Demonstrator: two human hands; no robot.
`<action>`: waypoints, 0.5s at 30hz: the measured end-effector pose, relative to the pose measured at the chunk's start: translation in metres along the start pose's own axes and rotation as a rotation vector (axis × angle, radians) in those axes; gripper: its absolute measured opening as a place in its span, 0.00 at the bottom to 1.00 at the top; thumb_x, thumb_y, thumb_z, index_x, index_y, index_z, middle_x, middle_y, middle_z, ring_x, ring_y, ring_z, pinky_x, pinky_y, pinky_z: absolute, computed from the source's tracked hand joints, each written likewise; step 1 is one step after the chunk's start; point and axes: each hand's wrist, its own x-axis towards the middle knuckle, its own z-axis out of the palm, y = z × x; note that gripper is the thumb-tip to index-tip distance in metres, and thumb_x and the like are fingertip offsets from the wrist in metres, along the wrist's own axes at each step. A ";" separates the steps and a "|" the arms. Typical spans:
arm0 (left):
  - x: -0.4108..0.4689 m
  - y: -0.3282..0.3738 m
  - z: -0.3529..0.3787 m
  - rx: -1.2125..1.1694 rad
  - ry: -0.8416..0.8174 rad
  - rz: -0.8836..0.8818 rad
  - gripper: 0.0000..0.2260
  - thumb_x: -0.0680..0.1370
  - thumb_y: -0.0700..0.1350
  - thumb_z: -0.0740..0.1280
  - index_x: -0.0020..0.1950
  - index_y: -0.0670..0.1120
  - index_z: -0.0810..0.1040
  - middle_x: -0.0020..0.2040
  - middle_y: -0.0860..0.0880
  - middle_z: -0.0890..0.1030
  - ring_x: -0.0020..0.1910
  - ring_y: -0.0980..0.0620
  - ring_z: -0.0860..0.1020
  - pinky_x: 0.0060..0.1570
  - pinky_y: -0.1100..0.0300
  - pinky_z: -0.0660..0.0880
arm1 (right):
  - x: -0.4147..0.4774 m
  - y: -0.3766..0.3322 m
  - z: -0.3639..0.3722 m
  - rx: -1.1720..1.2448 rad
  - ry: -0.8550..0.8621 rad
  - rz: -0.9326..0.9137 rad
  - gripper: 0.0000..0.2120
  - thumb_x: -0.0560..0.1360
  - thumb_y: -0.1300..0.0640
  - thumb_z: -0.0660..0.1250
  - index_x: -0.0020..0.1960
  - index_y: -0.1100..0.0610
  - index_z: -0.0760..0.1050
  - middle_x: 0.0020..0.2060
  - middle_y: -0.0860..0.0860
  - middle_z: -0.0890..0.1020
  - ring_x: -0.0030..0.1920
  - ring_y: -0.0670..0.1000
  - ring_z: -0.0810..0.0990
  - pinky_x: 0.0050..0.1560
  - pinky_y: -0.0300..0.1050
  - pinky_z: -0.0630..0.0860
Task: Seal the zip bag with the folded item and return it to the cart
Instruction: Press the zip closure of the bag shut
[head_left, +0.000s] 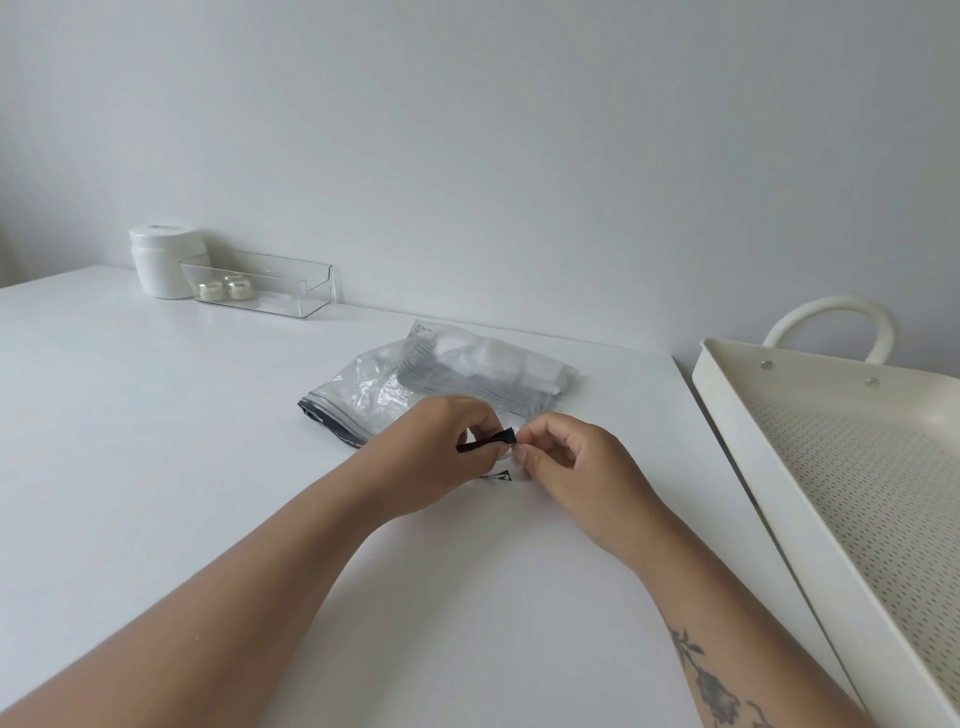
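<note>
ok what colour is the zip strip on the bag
Black, on the clear zip bag's zip strip; seen in the head view.

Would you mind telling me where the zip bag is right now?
The zip bag lies mid-table in the head view, its near edge pinched by both hands, left of the cart tray.

No lettering is legible. The zip bag (441, 379) on the white table (156, 441) carries small dark printed marks at its far corner and near the hands, both too small and blurred to read. The jar (162, 260) shows no readable label.
</note>
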 end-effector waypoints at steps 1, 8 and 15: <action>0.000 0.000 0.000 0.003 -0.003 0.006 0.03 0.75 0.51 0.68 0.43 0.54 0.79 0.37 0.55 0.79 0.36 0.54 0.75 0.39 0.51 0.76 | 0.000 0.000 0.001 -0.030 0.006 -0.006 0.05 0.76 0.56 0.68 0.42 0.49 0.79 0.36 0.44 0.82 0.38 0.45 0.78 0.41 0.35 0.71; -0.001 0.004 0.001 0.013 -0.012 0.038 0.05 0.73 0.49 0.69 0.42 0.49 0.79 0.38 0.53 0.78 0.38 0.54 0.74 0.40 0.55 0.73 | -0.001 0.000 0.004 -0.105 0.013 -0.051 0.06 0.75 0.55 0.68 0.40 0.49 0.76 0.35 0.43 0.81 0.35 0.43 0.75 0.36 0.32 0.70; 0.000 0.004 0.001 0.044 0.014 0.028 0.03 0.73 0.48 0.70 0.43 0.50 0.80 0.38 0.55 0.78 0.39 0.57 0.75 0.41 0.57 0.75 | -0.001 0.000 0.006 -0.064 0.027 -0.052 0.05 0.75 0.57 0.69 0.40 0.51 0.77 0.33 0.43 0.79 0.34 0.42 0.73 0.35 0.31 0.67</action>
